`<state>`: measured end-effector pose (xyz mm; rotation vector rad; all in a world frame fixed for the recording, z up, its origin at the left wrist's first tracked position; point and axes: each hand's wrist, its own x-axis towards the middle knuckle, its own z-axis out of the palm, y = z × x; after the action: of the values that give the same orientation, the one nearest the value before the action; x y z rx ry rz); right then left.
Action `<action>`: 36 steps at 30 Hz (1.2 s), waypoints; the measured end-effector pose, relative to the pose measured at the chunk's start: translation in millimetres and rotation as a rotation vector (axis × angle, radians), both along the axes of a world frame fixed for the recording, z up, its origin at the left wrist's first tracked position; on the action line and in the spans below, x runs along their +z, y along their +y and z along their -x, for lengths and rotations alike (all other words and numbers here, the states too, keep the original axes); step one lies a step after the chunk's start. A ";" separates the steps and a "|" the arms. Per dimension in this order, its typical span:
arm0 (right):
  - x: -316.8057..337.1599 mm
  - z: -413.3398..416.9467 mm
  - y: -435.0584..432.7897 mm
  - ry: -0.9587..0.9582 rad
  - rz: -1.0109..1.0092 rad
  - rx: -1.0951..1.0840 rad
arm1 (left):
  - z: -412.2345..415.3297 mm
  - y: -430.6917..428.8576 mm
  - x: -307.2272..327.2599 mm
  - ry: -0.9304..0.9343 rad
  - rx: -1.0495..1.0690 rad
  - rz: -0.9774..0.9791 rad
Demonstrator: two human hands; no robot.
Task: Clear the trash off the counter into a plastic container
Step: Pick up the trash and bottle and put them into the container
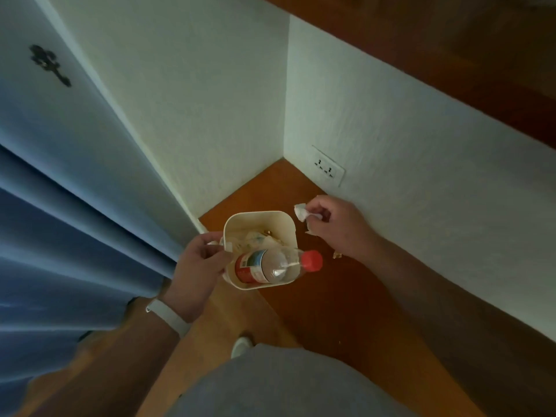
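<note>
Bottle (272,266) and perhaps wrappers in container (258,219), left hand (198,263) gripping it, right hand (334,227) pinching tissue (301,212)

A blue curtain (60,224) hangs in soft folds at the left side; above it stands a pale door (45,121) with a dark ornate handle (49,64), blurred in its details. Two white textured walls (195,100) meet in a corner behind the wooden surface; the right wall carries a white double socket (328,166), low and near the corner. A dark wooden shelf or board (451,55) runs along the top of the right wall; its upper part is in shadow. Lower down the lighter wooden floor (186,350) shows; on it one white shoe tip (241,346); grey clothing (285,386) fills the bottom middle.
</note>
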<state>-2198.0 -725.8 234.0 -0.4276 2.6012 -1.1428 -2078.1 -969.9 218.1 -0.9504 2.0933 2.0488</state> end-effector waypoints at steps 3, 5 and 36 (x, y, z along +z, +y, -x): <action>20.8 -8.9 -11.3 -0.001 0.003 0.071 | 0.1 -0.5 0.7 0.019 -0.024 -0.003; 29.4 -13.6 -18.5 -0.008 -0.034 0.148 | -0.4 -0.9 1.5 0.022 -0.037 -0.007; -141.5 -1.8 90.3 0.021 -0.683 0.026 | 6.1 15.0 -11.4 -0.016 0.042 0.015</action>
<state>-2196.2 -635.5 92.4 -0.3118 2.7734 -0.1914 -2084.1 -954.9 206.7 -1.0180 2.1014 2.0407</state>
